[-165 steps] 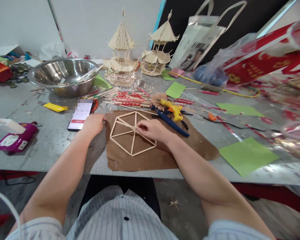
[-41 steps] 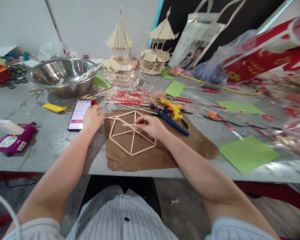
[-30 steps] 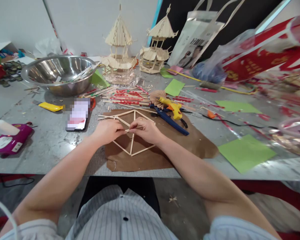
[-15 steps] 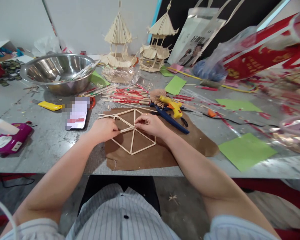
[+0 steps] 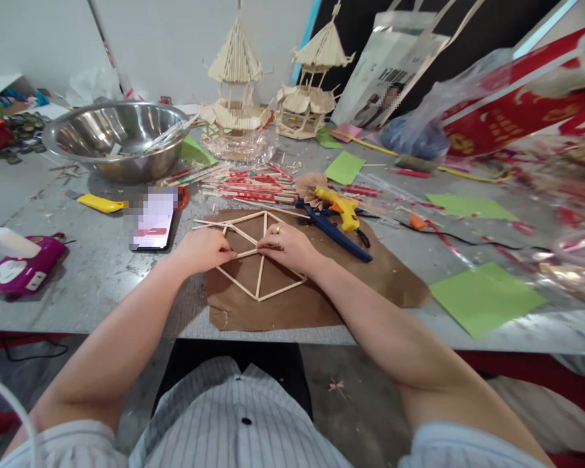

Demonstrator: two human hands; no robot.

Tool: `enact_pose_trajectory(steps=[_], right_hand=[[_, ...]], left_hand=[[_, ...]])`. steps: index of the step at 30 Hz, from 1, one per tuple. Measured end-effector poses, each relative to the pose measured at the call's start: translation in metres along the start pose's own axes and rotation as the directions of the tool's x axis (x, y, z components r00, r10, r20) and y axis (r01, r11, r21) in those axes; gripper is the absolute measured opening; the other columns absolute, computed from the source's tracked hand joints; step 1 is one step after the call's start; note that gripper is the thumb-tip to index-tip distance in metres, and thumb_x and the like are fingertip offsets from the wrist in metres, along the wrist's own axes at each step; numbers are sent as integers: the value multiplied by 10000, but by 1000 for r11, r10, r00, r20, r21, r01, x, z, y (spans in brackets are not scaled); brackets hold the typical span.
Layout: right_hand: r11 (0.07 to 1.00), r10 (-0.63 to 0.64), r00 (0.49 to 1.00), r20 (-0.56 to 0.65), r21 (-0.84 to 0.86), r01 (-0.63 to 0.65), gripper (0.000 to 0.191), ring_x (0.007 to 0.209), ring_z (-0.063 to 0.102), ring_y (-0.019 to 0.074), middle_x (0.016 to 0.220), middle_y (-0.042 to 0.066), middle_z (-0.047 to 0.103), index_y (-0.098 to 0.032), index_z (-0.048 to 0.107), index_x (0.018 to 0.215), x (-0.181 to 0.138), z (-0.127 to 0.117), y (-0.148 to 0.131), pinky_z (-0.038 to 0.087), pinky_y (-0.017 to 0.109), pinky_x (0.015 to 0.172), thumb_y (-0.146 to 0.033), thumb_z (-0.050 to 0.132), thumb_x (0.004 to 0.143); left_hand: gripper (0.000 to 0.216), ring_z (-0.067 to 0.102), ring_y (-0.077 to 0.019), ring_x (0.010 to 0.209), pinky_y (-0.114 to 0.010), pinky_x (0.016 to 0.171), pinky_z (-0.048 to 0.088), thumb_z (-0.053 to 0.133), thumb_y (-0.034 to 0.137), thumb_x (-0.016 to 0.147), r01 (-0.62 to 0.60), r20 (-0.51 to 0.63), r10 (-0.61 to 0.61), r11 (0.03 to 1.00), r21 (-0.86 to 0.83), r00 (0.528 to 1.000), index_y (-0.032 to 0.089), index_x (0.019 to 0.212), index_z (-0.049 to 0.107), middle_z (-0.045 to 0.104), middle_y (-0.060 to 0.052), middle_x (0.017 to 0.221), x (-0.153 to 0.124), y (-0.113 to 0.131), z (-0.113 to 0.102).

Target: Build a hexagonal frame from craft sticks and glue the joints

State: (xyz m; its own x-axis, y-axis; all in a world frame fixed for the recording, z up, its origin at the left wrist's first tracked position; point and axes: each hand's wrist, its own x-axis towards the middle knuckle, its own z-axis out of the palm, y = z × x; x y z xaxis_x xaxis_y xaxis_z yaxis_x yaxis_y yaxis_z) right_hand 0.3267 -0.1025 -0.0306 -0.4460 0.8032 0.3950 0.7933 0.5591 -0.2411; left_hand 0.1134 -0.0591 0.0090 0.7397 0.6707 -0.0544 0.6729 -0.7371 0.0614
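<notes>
A hexagonal frame of thin wooden sticks [image 5: 273,289] with spokes lies on a brown paper sheet [image 5: 322,305] on the grey table. My left hand [image 5: 202,248] rests on the frame's left part, fingers pinched on a short stick [image 5: 246,253] near the hub. My right hand [image 5: 287,246] pinches the same stick's other end at the centre. A few loose sticks [image 5: 207,224] lie by the frame's upper left corner.
A phone [image 5: 152,218] and yellow cutter [image 5: 100,204] lie to the left, a steel bowl [image 5: 112,140] behind them. A yellow-blue glue gun [image 5: 338,214] lies right of the frame. Wrapped chopsticks [image 5: 248,188], two stick pagodas [image 5: 236,91], green papers [image 5: 485,299] and bags crowd the rest.
My left hand left the loose sticks by the phone and came in to the frame's centre. Both hands now pinch one short stick there, lowered onto the frame.
</notes>
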Motion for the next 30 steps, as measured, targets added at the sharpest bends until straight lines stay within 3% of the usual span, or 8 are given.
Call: enact_pose_trajectory(steps=[6, 19, 30], right_hand=[[1000, 20, 1000, 17, 9, -20, 167, 731, 511, 144, 749, 41, 578, -199, 657, 778, 0, -2, -2, 380, 260, 658, -283, 513, 769], [995, 81, 995, 62, 58, -84, 122, 750, 502, 140, 777, 40, 567, -193, 628, 756, 1, -2, -7, 371, 259, 664, -247, 518, 764], [984, 104, 991, 79, 140, -114, 118, 717, 506, 128, 758, 37, 564, -182, 626, 756, 2, 0, -7, 374, 247, 639, -235, 521, 756]], left_hand=[[349, 517, -114, 607, -221, 535, 309, 393, 410, 757, 13, -25, -17, 986, -165, 1000, 200, 779, 671, 645, -15, 696, 5, -12, 3], [273, 531, -109, 609, -204, 539, 334, 516, 407, 657, 13, 92, 10, 969, -246, 996, 213, 767, 674, 655, 1, 705, 6, -11, 3], [246, 528, -106, 599, -205, 548, 336, 505, 370, 664, 16, 106, 11, 967, -255, 994, 197, 737, 665, 648, 0, 686, 5, -10, 1]])
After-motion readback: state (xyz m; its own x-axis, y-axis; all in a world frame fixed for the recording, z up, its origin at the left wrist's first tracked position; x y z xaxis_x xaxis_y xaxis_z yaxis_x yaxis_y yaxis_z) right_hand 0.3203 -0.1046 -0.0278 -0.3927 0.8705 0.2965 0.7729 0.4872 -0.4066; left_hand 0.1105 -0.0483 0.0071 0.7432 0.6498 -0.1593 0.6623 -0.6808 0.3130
